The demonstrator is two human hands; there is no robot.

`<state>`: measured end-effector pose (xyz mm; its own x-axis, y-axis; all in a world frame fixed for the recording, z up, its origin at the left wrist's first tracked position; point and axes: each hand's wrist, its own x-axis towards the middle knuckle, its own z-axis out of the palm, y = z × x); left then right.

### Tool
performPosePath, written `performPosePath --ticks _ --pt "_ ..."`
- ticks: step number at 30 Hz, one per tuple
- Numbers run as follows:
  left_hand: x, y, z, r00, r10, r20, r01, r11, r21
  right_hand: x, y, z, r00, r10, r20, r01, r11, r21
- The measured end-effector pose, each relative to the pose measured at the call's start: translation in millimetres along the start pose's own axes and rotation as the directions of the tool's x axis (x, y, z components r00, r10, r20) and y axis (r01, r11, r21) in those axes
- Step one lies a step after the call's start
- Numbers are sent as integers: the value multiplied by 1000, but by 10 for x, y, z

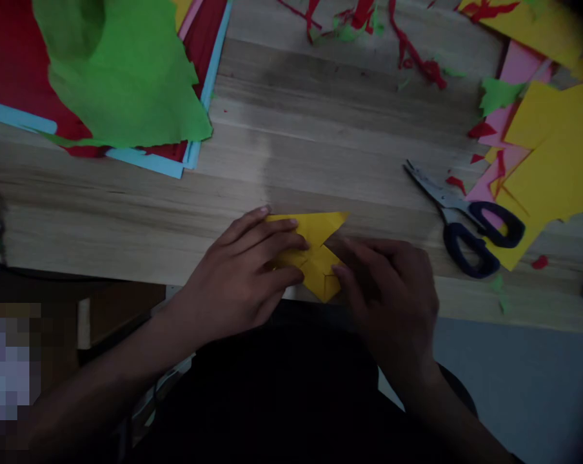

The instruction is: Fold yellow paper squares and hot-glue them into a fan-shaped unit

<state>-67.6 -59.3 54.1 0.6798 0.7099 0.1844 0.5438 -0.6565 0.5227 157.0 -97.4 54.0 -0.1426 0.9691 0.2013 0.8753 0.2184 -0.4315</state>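
A folded piece of yellow paper [315, 235] lies at the front edge of the wooden table, with pointed corners and visible creases. My left hand [243, 270] rests over its left side, fingers spread and pressing it down. On the right, my right hand [393, 283] pinches the paper's edge between thumb and index finger. Part of the paper is hidden under my left fingers. Scissors [453, 209] with dark blue handles lie to the right of my right hand, not touched.
Green paper [127, 77] with torn edges lies on red and light blue sheets at the upper left. Yellow sheets [557, 154] and pink paper [516, 64] are at the right. Red scraps [417, 58] and green bits are strewn at the back. A black cable [44, 277] runs along the left edge.
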Motion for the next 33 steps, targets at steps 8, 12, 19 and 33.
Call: performPosePath --ticks 8,12,19,33 --pt "107 18 118 996 -56 -69 57 998 5 60 -87 93 994 92 66 -97 992 76" --pt "100 80 120 991 -111 -72 112 993 18 74 -105 53 988 115 106 -125 988 93" --pt "8 240 107 977 -191 -91 201 972 122 71 -180 19 976 139 165 -157 983 99" --pt "-23 -26 33 997 -10 -76 12 1000 20 38 66 32 968 -226 108 225 974 17"
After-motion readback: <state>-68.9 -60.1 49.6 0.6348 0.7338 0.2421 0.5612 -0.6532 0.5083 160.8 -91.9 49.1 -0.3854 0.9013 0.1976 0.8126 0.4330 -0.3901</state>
